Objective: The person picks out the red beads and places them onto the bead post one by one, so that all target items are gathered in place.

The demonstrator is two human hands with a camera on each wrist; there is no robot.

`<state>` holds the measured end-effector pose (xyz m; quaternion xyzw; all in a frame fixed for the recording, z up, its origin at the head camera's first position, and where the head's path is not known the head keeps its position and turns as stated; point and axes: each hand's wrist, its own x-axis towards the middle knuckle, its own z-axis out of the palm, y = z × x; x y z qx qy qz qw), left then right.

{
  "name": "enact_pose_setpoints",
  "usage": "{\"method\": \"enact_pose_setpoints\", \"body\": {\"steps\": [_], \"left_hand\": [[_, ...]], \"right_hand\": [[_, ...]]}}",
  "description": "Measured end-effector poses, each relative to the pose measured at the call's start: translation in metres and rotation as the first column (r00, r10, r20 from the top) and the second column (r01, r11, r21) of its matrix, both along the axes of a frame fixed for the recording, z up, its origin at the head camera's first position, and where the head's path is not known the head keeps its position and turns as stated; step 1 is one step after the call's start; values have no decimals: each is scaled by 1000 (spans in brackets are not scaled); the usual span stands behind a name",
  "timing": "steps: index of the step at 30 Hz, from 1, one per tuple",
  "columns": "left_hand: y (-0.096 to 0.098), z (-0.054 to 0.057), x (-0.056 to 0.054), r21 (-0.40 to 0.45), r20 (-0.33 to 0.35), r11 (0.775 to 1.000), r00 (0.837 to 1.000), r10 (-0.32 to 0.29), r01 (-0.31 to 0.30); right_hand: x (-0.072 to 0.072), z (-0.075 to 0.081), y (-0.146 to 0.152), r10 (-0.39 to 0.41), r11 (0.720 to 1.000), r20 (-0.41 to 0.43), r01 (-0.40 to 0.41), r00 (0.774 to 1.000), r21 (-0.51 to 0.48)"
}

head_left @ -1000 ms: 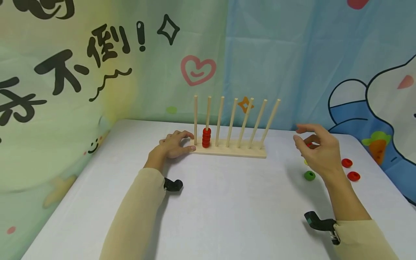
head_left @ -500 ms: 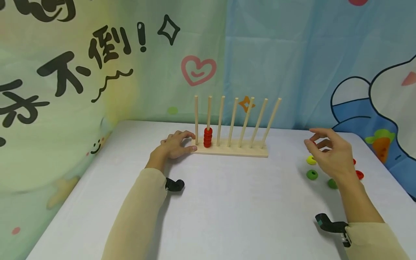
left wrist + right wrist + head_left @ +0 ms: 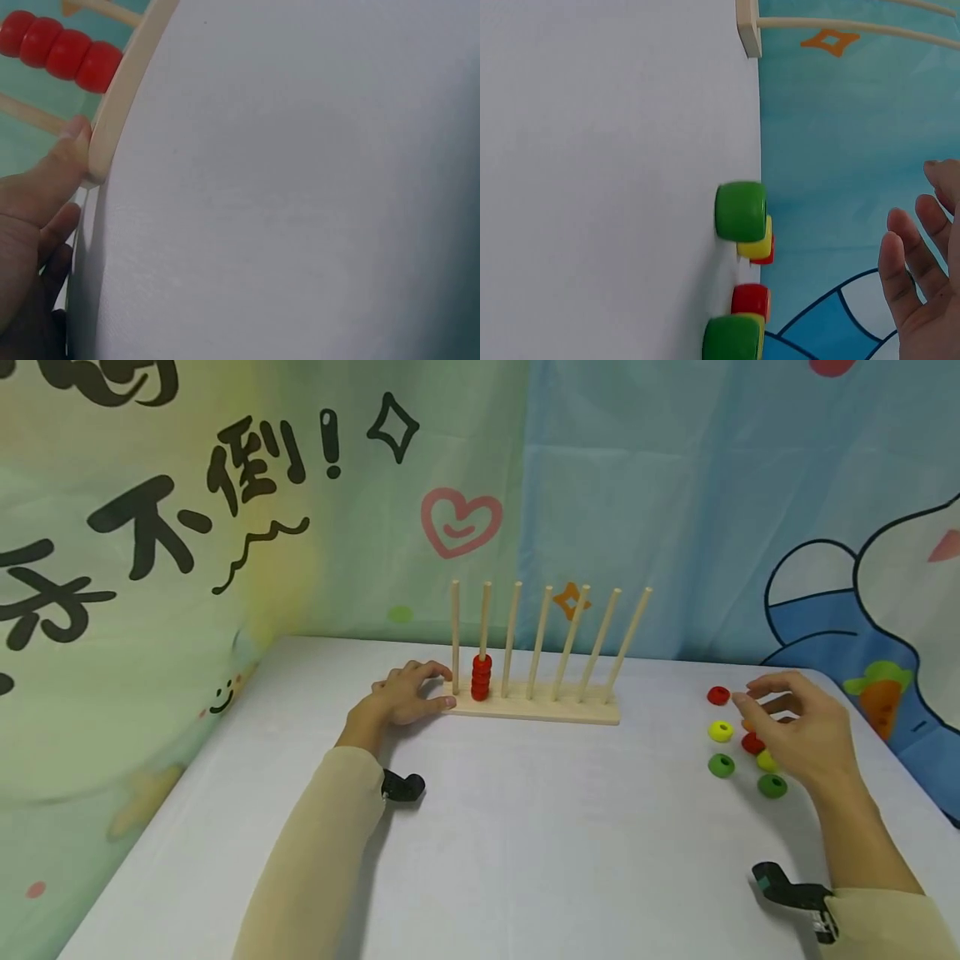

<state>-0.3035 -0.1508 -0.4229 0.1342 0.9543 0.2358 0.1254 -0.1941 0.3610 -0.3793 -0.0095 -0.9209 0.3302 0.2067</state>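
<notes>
My left hand (image 3: 405, 695) holds the left end of a wooden peg stand (image 3: 540, 708); in the left wrist view its thumb (image 3: 56, 172) presses against the base. Several red beads (image 3: 481, 677) are stacked on the second peg from the left, while the other pegs are bare. Over the loose beads at the right hovers my right hand (image 3: 806, 731), fingers loosely bent. Nothing shows between the fingers in the right wrist view. Close to its fingertips lie a red bead (image 3: 718, 695), a yellow bead (image 3: 721, 731) and an orange bead (image 3: 747, 725), the last partly hidden by the hand.
Nearer me on the white table (image 3: 570, 843) are two green beads, one to the left (image 3: 722, 766) and one to the right (image 3: 772, 786). Another red bead (image 3: 753, 743) and yellow bead (image 3: 767, 761) sit beside the hand. A printed cloth (image 3: 615, 510) hangs behind the table.
My right hand has moved right and slightly toward me, uncovering the left loose beads and covering the red ones farther right. My left hand stays on the stand.
</notes>
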Motion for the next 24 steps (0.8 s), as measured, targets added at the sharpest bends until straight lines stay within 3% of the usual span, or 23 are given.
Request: {"method": "enact_pose_setpoints", "body": {"steps": [8,18,24], "left_hand": [[3,6,0,-2,6,1000,1000,3,-3],[3,5,2,-1,12,1000,1000,8,-8],[2,3,3,-1,18,1000,1000,18,-18]], "right_hand": [[2,0,19,-65,996,116,58,991,64],[8,-9,33,-122,992,178,111,977,66],[10,-15,43,-167,983,170,150,971,110]]}}
